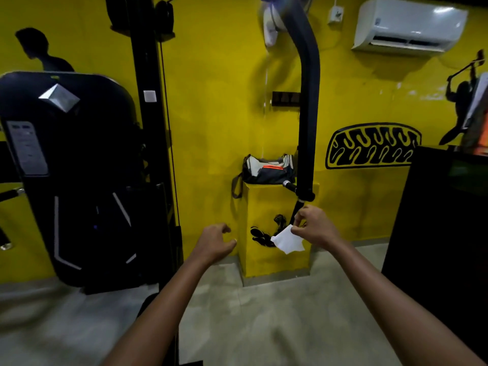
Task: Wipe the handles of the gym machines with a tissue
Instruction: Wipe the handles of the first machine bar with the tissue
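Observation:
A dark machine arm [307,107] curves down from the top of the view and ends in a thin black handle [297,208] below a round collar. My right hand [315,225] is at the lower end of that handle and pinches a white tissue [287,240], which hangs down under the fingers. My left hand [215,243] hovers to the left of the handle with loosely curled fingers and holds nothing. The part of the handle behind my right hand is hidden.
A yellow pedestal [274,233] against the yellow wall carries a sports bag [268,169]. A black weight-stack machine [79,180] with upright posts and cable stands at the left. A black cabinet [438,228] fills the right. The floor is grey.

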Demonstrator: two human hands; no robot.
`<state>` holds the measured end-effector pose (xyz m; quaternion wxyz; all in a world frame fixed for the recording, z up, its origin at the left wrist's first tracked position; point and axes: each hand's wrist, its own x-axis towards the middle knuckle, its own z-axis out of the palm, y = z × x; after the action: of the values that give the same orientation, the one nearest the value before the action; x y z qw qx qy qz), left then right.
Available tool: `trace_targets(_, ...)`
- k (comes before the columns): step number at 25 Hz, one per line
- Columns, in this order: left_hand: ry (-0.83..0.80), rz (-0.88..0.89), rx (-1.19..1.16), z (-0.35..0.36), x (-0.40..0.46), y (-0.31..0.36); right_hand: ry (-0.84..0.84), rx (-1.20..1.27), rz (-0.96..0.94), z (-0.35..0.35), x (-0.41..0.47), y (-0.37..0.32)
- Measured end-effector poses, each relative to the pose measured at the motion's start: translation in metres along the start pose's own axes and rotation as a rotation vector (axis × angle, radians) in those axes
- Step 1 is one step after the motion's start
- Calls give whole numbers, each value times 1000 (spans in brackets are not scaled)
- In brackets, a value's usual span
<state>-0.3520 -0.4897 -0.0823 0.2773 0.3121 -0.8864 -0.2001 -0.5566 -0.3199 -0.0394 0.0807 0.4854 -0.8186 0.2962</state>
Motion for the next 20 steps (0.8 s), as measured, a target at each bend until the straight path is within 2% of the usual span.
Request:
trace_targets(10,-60,133,-112,40,156,-47,61,-15,58,51,125,28)
trace_targets(16,-150,162,-205,72,231,-74,88,9,190,77,160,34)
trace_targets(20,-227,277,-237,87,276,-86,141,-24,292,90,178,29)
